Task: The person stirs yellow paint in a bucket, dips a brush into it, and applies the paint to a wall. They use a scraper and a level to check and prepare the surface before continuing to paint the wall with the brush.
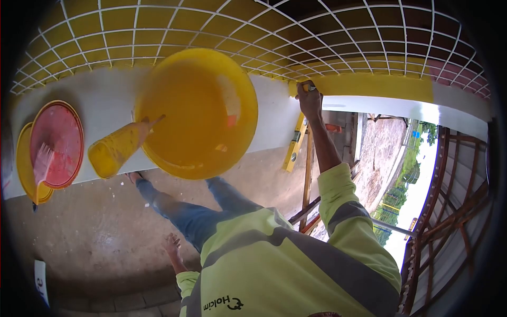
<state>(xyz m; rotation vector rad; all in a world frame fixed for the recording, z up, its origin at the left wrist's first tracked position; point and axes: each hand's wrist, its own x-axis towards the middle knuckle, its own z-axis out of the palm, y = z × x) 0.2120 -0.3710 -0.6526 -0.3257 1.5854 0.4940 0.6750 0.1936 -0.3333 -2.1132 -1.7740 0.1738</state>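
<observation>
My right hand (310, 99) is raised at the yellow-painted edge (364, 87) below a white wire grid (227, 26). Its fingers are closed round something small that I cannot make out. My left hand (172, 245) hangs low beside my body, fingers apart, holding nothing. A large yellow basin (195, 116) rests on the white ledge (277, 113). Beside it lies a yellow-stained container (113, 153) with a stick-like end reaching over the basin's rim. Farther left, a pink, paint-smeared lid (63, 132) overlaps a yellow one (25, 158) and bears a pink, fork-like tool (42, 164).
A yellow spirit level (294, 145) leans near wooden posts (308, 179), with an orange object (334, 128) close by. The brown floor (100, 227) lies below the ledge. Outside at the right are a metal rail (393, 227) and dark roof framing (454, 222).
</observation>
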